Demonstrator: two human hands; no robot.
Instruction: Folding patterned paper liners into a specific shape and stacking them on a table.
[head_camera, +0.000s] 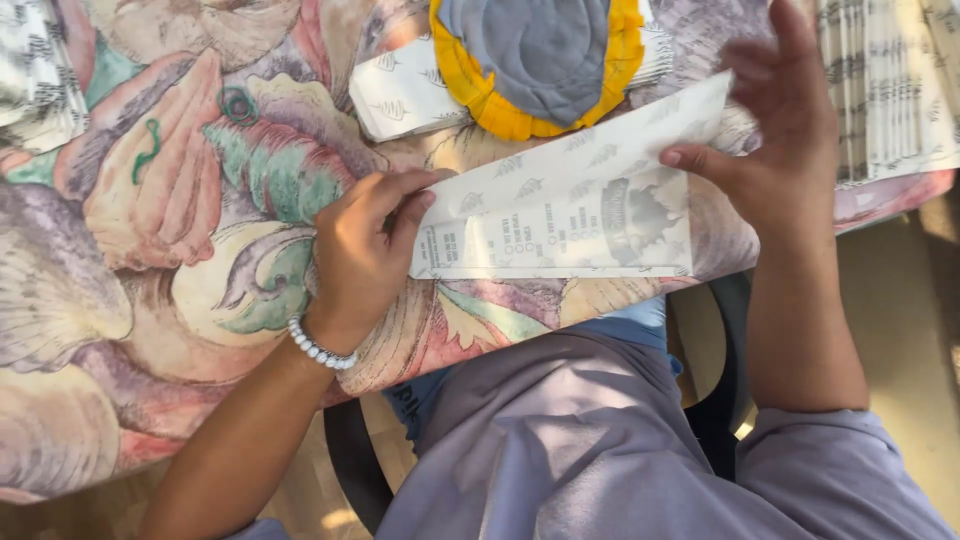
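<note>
I see my left hand (362, 250) curled knuckles-up, its grip pinching the near left corner of a white paper bag (570, 215) lying flat at the table (150, 200) edge. My right hand (785, 130) is spread open, thumb pressing the bag's right end.

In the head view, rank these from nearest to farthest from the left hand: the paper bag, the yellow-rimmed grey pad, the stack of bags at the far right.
From the left hand:
1. Paper bag: held at its left end, at the table's near edge.
2. Yellow-rimmed grey pad: up and to the right, at the top of the view.
3. Stack of bags: far right, beyond the right hand.
</note>
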